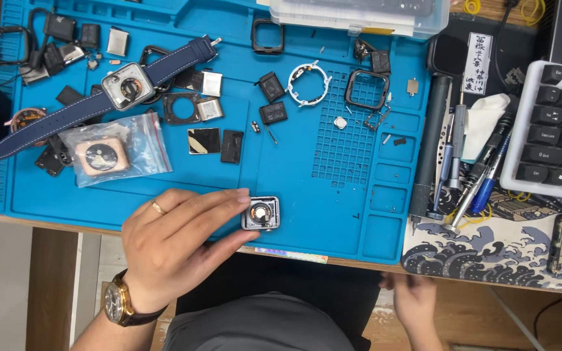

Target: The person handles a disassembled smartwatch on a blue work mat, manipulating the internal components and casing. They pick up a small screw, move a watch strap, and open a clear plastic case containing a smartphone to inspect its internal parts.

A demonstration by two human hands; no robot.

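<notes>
1. Left hand pinches an opened watch case between thumb and fingers; fingertips on its left edge, case sticks out to their right.
2. Case sits at the near edge of the blue work mat, back open, round part visible inside.
3. Right hand is low, below the table edge, blurred; can't tell how closed it is or if it holds anything.
4. Mat also carries a strapped watch body, a bagged gold case, loose frames and small parts.
</notes>
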